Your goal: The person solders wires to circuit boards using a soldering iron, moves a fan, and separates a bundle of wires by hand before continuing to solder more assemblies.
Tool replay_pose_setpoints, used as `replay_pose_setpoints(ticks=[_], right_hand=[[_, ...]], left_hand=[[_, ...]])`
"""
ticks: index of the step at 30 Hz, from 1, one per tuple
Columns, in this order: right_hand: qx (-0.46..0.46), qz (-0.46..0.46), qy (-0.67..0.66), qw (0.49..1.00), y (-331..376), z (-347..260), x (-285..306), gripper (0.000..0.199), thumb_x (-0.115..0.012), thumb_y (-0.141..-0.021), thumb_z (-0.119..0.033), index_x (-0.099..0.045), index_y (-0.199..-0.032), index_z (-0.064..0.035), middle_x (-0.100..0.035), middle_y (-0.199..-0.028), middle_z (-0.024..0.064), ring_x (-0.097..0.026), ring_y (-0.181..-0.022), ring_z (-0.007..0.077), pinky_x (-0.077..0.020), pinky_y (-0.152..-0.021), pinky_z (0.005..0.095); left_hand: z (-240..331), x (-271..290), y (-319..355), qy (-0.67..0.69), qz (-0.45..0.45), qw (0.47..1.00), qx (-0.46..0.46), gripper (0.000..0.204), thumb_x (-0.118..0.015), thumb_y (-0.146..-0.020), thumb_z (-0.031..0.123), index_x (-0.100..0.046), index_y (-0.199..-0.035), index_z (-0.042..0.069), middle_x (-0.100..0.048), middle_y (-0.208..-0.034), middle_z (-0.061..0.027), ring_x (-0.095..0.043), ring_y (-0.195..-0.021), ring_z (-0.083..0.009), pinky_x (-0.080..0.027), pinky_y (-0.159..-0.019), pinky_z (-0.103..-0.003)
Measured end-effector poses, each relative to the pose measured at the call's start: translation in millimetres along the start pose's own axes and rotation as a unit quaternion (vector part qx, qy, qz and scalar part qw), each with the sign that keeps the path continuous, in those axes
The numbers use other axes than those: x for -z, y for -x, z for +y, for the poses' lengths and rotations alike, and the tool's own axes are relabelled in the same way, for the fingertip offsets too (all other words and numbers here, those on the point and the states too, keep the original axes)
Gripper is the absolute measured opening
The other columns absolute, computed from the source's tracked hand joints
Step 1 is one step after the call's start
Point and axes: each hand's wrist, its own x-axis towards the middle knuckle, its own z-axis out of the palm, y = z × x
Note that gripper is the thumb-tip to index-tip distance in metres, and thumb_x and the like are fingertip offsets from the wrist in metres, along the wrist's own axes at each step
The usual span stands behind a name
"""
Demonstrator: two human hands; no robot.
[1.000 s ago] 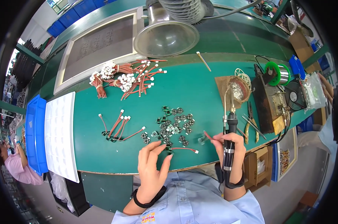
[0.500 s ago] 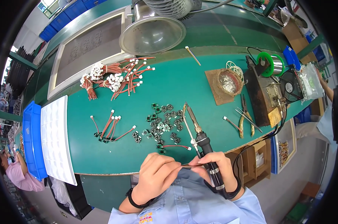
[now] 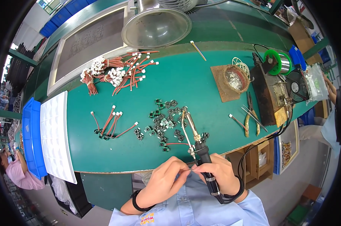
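My left hand [image 3: 169,175] is closed in a pinch on a thin red-and-black wire cable [image 3: 190,169], mostly hidden by the fingers. My right hand [image 3: 220,174] grips a black soldering iron [image 3: 203,152] with a solder feed tube alongside its shaft. Its thumb and forefinger also meet the cable's end, close to the left fingertips. The iron points away from me, its tip beside a cluster of small green and black circuit boards [image 3: 163,123]. A board with a red lead [image 3: 176,143] lies just beyond my hands. Several wired boards [image 3: 104,135] are grouped at the left.
Bundled red cables with white connectors [image 3: 114,75] lie at the far left. A white tray [image 3: 57,139] and blue bin [image 3: 31,139] stand at the left edge. To the right are a solder pot [image 3: 235,80], pliers [image 3: 248,116], tweezers [image 3: 254,117] and a green-rimmed solder spool [image 3: 277,62].
My fingertips have drawn closer together, so less of the cable shows between them. The soldering iron has shifted slightly along with my right hand, and the whole view has moved a little.
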Motion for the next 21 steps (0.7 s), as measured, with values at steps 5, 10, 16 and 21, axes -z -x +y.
replay_pose_setpoints(ticks=[5, 10, 16, 21], right_hand=[[-0.056, 0.016, -0.083, 0.995, 1.5, 3.5, -1.5, 0.038, -0.068, -0.069, 0.004, -0.055, -0.103, -0.0071, -0.059, -0.076, 0.0049, -0.057, -0.063, 0.0174, -0.0428, -0.057, 0.0277], [-0.119, 0.053, -0.121, 0.984, -4.6, -4.6, -4.4, 0.035, -0.07, -0.074, 0.004, -0.051, -0.101, -0.0057, -0.062, -0.079, 0.0079, -0.062, -0.069, 0.0178, -0.048, -0.061, 0.0269], [-0.158, 0.053, -0.147, 0.975, -5.4, -6.7, -4.0, 0.036, -0.069, -0.078, 0.003, -0.044, -0.102, -0.0054, -0.062, -0.078, 0.01, -0.063, -0.068, 0.0152, -0.0503, -0.062, 0.0273], [-0.155, 0.051, -0.163, 0.973, -3.3, -5.0, -5.8, 0.036, -0.068, -0.079, 0.004, -0.043, -0.102, -0.0052, -0.061, -0.079, 0.0105, -0.063, -0.069, 0.015, -0.0501, -0.062, 0.0273]], left_hand=[[-1.9, 3.7, 0.0, 0.036, -0.023, 0.999, 0.02, 0.014, -0.063, -0.076, -0.006, -0.055, -0.087, -0.001, -0.059, -0.082, -0.0128, -0.06, -0.071, -0.0235, -0.048, -0.062, -0.029], [-3.2, 3.9, -0.6, 0.065, -0.011, 0.998, 0.009, 0.014, -0.062, -0.078, -0.006, -0.055, -0.089, -0.002, -0.058, -0.085, -0.0114, -0.06, -0.069, -0.02, -0.048, -0.06, -0.028], [2.1, 1.6, -1.7, 0.101, 0.0, 0.994, 0.041, 0.017, -0.065, -0.074, -0.006, -0.056, -0.087, -0.001, -0.06, -0.084, -0.011, -0.06, -0.073, -0.019, -0.048, -0.065, -0.028], [-0.3, 0.5, -1.9, 0.119, -0.001, 0.992, 0.047, 0.018, -0.066, -0.074, -0.005, -0.056, -0.088, -0.001, -0.06, -0.085, -0.0105, -0.059, -0.073, -0.018, -0.047, -0.067, -0.027]])
